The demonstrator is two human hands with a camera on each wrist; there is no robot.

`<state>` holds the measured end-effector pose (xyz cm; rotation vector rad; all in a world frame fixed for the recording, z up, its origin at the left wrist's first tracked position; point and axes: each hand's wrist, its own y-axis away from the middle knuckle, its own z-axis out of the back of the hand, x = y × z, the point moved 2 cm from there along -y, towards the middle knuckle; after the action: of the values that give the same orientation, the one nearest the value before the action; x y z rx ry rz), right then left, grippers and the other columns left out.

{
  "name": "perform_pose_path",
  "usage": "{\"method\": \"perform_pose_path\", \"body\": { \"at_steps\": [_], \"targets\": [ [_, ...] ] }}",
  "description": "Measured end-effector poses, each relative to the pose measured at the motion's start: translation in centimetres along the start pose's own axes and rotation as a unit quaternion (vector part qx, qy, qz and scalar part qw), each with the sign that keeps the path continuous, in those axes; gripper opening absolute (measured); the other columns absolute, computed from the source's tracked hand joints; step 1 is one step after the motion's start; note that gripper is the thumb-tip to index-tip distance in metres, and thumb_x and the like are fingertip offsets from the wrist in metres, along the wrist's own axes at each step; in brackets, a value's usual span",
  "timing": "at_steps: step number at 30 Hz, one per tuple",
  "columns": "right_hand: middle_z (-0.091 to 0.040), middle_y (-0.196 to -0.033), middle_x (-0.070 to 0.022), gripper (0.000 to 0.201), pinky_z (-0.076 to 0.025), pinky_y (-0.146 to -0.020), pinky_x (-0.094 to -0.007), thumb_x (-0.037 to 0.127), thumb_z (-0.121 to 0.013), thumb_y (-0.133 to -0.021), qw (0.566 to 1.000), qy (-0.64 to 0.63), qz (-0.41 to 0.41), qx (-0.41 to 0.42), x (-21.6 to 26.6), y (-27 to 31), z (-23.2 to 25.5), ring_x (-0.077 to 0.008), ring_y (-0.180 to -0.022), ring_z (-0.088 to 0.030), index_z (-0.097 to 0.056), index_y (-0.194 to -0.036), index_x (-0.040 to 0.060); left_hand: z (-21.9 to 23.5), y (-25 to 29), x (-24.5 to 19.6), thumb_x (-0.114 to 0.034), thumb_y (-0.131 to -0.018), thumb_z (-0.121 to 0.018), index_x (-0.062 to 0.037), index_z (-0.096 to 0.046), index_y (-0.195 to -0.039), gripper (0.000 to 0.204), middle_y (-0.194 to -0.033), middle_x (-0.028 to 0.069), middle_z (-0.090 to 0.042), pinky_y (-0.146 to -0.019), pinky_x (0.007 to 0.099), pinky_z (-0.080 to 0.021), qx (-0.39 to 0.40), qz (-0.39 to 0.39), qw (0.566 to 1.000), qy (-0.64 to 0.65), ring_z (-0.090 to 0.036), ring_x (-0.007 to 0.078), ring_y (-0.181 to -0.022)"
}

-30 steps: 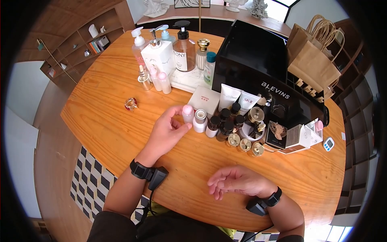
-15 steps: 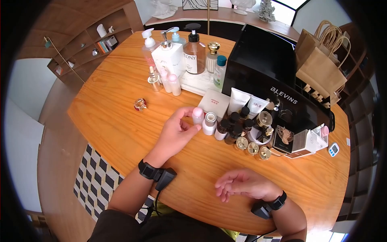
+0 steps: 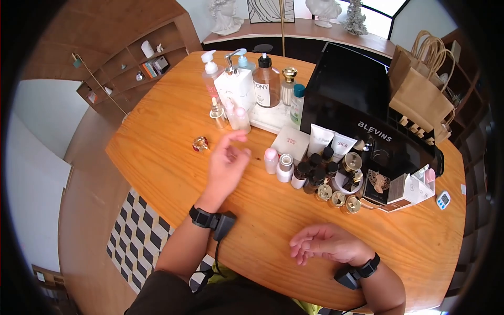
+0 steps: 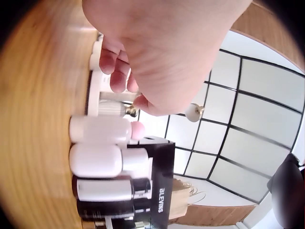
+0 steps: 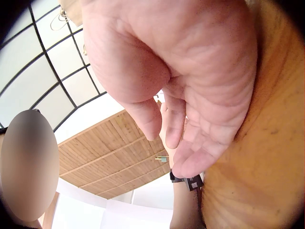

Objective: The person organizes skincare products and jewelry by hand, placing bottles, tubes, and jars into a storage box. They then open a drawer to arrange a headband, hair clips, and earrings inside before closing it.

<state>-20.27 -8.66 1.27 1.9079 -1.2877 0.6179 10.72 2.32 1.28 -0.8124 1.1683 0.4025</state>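
Note:
My left hand (image 3: 227, 165) is over the table with loosely bent fingers and nothing in its grasp. Its fingertips reach toward a pair of pink-capped bottles (image 3: 241, 121) by the white tray. To its right stands another pink-capped bottle (image 3: 271, 161), at the left end of a tight group. Beside that bottle is a white bottle (image 3: 284, 169) with a silver-ringed top; both also show upright in the left wrist view. My right hand (image 3: 331, 244) rests at the table's near side, its fingers loosely curled and holding nothing, as the right wrist view (image 5: 190, 86) confirms.
Dark-capped bottles (image 3: 315, 178), gold-lidded jars (image 3: 338, 199) and two white tubes (image 3: 321, 139) crowd before a black BLEVINS case (image 3: 346, 100). Pump bottles stand on a white tray (image 3: 265, 121). A red-and-gold ornament (image 3: 200, 144) lies left; a small timer (image 3: 443, 199) lies right.
My left hand has let go of the pink-capped bottle beside the white one and moved away from it, up and to the left. My right hand stays in place. The head view has shifted.

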Motion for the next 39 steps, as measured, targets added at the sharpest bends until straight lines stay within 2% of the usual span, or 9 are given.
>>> {"method": "perform_pose_path", "body": {
  "at_steps": [2,4,5,7,10,14,16,22,39],
  "targets": [
    [-0.071,-0.12,-0.0119,0.031,-0.057,-0.094,-0.035,0.017,-0.065,-0.109,1.0,-0.001,0.003,-0.002,-0.2,0.0,0.2,-0.0204,-0.106,-0.07,-0.064,-0.135,-0.0002,1.8,-1.9,-0.8,-0.002,-0.097,-0.072,-0.0044,-0.064,-0.135,0.039,-0.114,-0.002,-0.062,-0.066,0.0199,-0.044,-0.045,-0.018,0.999,-0.024,-0.053,0.0015,-0.075],
    [-0.071,-0.119,-0.0118,0.032,-0.058,-0.093,-0.0345,0.019,-0.065,-0.109,1.0,-0.006,0.0,0.007,-0.5,-0.1,0.3,-0.0201,-0.106,-0.071,-0.064,-0.135,-0.0002,3.2,-3.6,-2.5,-0.011,-0.095,-0.076,-0.0054,-0.07,-0.127,0.032,-0.105,-0.001,-0.064,-0.063,0.0223,-0.043,-0.086,-0.021,0.978,-0.19,-0.052,0.0041,-0.071],
    [-0.071,-0.119,-0.0118,0.032,-0.058,-0.093,-0.0345,0.019,-0.065,-0.109,1.0,-0.007,0.003,0.008,-0.6,-0.1,0.3,-0.0201,-0.106,-0.071,-0.064,-0.135,-0.0002,3.6,-4.6,-3.3,-0.011,-0.095,-0.076,-0.0054,-0.07,-0.127,0.032,-0.105,-0.001,-0.064,-0.063,0.0223,-0.043,-0.085,-0.023,0.978,-0.192,-0.052,0.0041,-0.071],
    [-0.072,-0.118,-0.0115,0.032,-0.058,-0.093,-0.0341,0.02,-0.066,-0.109,1.0,-0.005,0.005,0.01,-0.5,-0.1,0.3,-0.0199,-0.105,-0.071,-0.065,-0.134,-0.0002,3.7,-6.4,-5.4,-0.02,-0.091,-0.077,-0.0056,-0.075,-0.117,0.03,-0.093,0.0125,-0.071,-0.068,0.0385,-0.053,-0.032,-0.122,0.918,-0.376,-0.066,0.0266,-0.072],
    [-0.072,-0.118,-0.0141,0.029,-0.058,-0.094,-0.0356,0.014,-0.063,-0.109,1.0,-0.006,0.007,0.004,-0.5,-0.1,0.2,-0.0227,-0.105,-0.071,-0.065,-0.133,-0.002,2.9,-8.7,-8.1,-0.025,-0.091,-0.076,-0.0065,-0.077,-0.115,0.03,-0.091,0.0175,-0.076,-0.072,0.0455,-0.057,0.046,-0.077,0.885,-0.457,-0.072,0.0368,-0.081],
    [-0.072,-0.117,-0.0112,0.033,-0.058,-0.092,-0.034,0.022,-0.067,-0.108,1.0,0.012,0.008,0.009,-0.5,-0.1,0.2,-0.0196,-0.103,-0.071,-0.065,-0.133,0.0,3.7,-11.5,-7.6,-0.033,-0.093,-0.075,-0.008,-0.08,-0.113,0.032,-0.083,0.017,-0.075,-0.07,0.0428,-0.056,0.068,-0.142,0.845,-0.51,-0.074,0.0331,-0.08],
    [-0.072,-0.117,-0.0111,0.034,-0.058,-0.092,-0.034,0.023,-0.067,-0.108,1.0,0.016,0.01,0.01,-0.5,-0.1,0.1,-0.0197,-0.103,-0.071,-0.065,-0.133,0.0,4.5,-12.5,-7.6,-0.036,-0.093,-0.074,-0.0091,-0.08,-0.112,0.034,-0.089,0.0163,-0.077,-0.073,0.0429,-0.058,0.001,-0.079,0.845,-0.529,-0.076,0.0326,-0.086],
    [-0.071,-0.118,-0.0111,0.034,-0.058,-0.092,-0.0347,0.022,-0.067,-0.108,1.0,0.016,0.011,0.015,-0.4,-0.2,0.1,-0.0202,-0.103,-0.071,-0.064,-0.133,-0.0004,5.6,-13.1,-7.1,-0.047,-0.091,-0.074,-0.0104,-0.082,-0.108,0.041,-0.095,0.0134,-0.079,-0.077,0.0431,-0.058,0.018,0.011,0.83,-0.558,-0.076,0.0317,-0.088],
    [-0.071,-0.118,-0.0109,0.034,-0.058,-0.093,-0.0352,0.022,-0.067,-0.108,1.0,0.01,0.01,0.019,-0.4,-0.1,0.2,-0.0201,-0.104,-0.07,-0.064,-0.134,0.0001,5.0,-13.3,-6.9,-0.04,-0.089,-0.075,-0.0105,-0.085,-0.098,0.032,-0.094,0.0116,-0.08,-0.078,0.0411,-0.058,0.036,0.033,0.823,-0.566,-0.077,0.03,-0.09]
  ]
}}
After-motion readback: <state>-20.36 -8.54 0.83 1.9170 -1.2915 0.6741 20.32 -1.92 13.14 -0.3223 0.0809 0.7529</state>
